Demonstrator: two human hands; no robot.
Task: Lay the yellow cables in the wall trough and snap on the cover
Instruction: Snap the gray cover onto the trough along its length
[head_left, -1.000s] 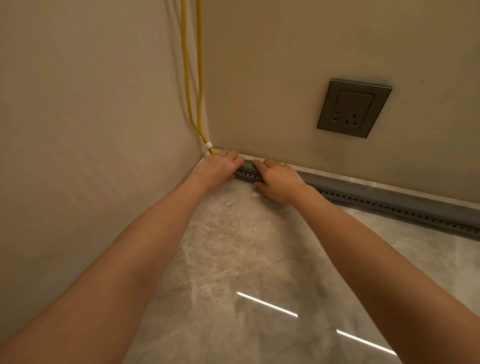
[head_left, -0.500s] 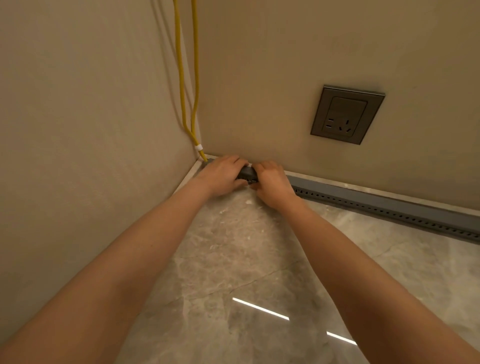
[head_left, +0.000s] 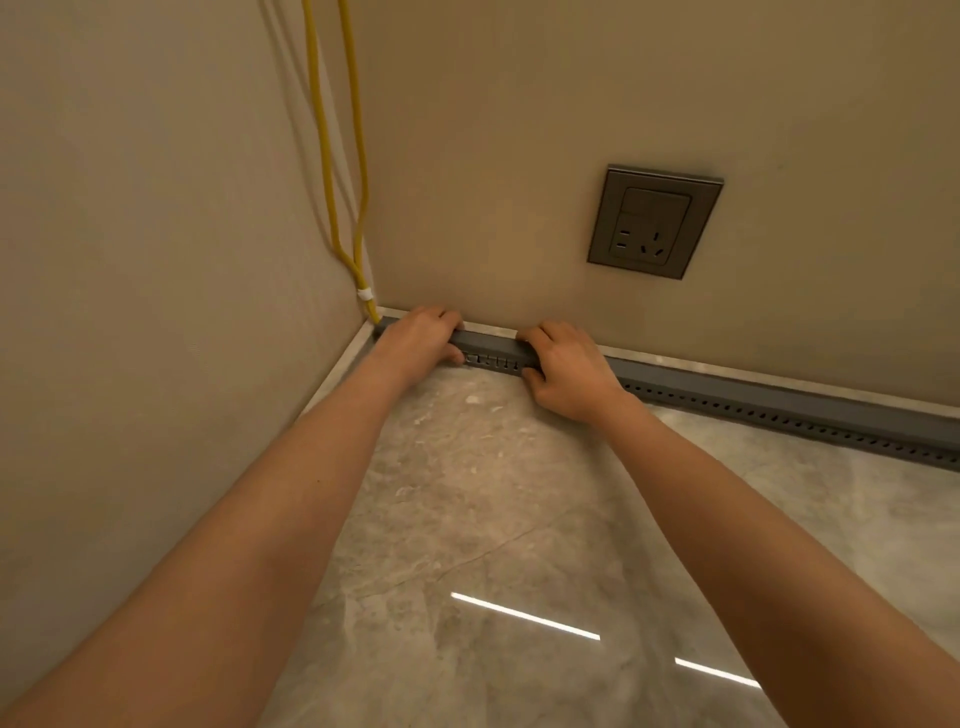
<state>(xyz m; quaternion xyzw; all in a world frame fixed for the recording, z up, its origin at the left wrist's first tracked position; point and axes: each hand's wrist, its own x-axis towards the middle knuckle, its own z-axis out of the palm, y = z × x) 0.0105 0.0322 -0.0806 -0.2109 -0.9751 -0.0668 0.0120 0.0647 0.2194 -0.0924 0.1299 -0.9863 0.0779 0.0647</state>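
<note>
A: How many cables do you count?
B: I count two yellow cables (head_left: 359, 270), upper left, with one white band (head_left: 365, 294) round them.
A: And the rest?
B: One grey trough (head_left: 779, 402), one wall socket (head_left: 654, 221), one left hand (head_left: 421, 338), one right hand (head_left: 566, 369), two light streaks (head_left: 524, 616).

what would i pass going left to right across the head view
cables → left hand → right hand → socket; the trough that both hands pinch runs across most of it, so it's left out
</note>
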